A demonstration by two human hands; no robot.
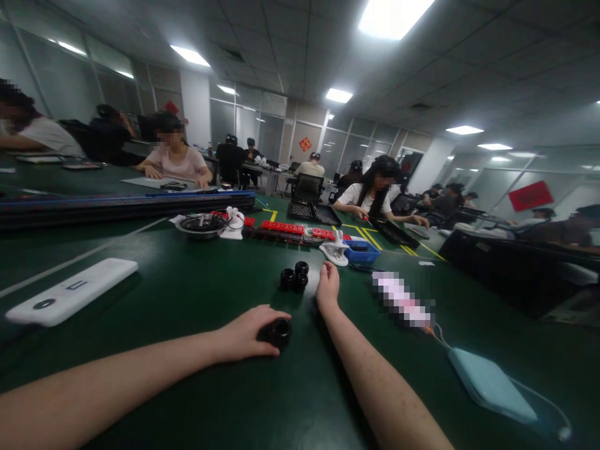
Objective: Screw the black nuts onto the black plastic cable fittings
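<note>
My left hand (248, 332) is closed around a glossy black, tyre-like ring (281, 331) low over the green table, its round hole facing me. At least one more dark round part seems to sit under my fingers, partly hidden. Several similar black rings (295, 277) are bunched on the tabletop just beyond it, one resting above the others. My right hand (328, 287) rests on its side to the right of that bunch, apart from it, fingers loosely curved and nothing visible in them.
Ahead stand a metal bowl (200, 226), red plastic strips (285, 230), a white clamp (335, 249) and a blue bin (360, 252). A white power bank-like device (72, 292) lies left; a light-blue case (490, 384) with a cable lies right. People sit at surrounding tables.
</note>
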